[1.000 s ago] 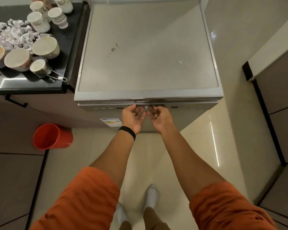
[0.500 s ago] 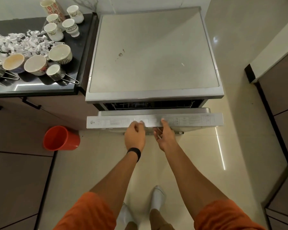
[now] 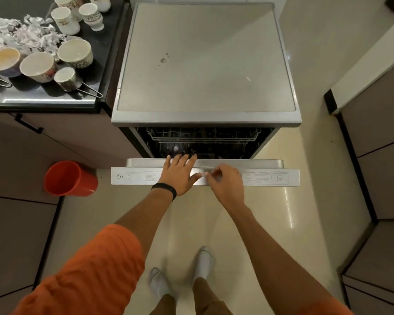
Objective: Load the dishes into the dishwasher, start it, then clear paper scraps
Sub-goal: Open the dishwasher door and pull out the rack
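1. Dishes (image 3: 38,67) are all sitting on the bench (image 3: 55,101) at far left, none of them loaded. Wide bowls (image 3: 75,53) are standing in a row, a small metal pot (image 3: 66,78) with a wire handle is sitting just near of them, and pale cups (image 3: 64,19) are standing upright farther back.
2. Dishwasher (image 3: 205,64) is standing just right of the bench. Its door (image 3: 146,177) is hanging part-way down and showing a wire rack (image 3: 203,135). The rack looks to be holding nothing, though the deeper part is too dark to tell.
3. Left hand (image 3: 180,176) is lying spread and flat across the door's top edge. Right hand (image 3: 225,185) is sitting just beside it with fingers curled; it is blurred, so I cannot tell whether it is pinching the edge.
4. Judging by this, only the opening is under way. Loading, starting and clearing are all waiting to be done.
5. Paper scraps (image 3: 25,37) are lying heaped on the bench behind the bowls, touching some of them. A red bin (image 3: 71,178) is standing on the floor (image 3: 191,223) below, near the door's left end.
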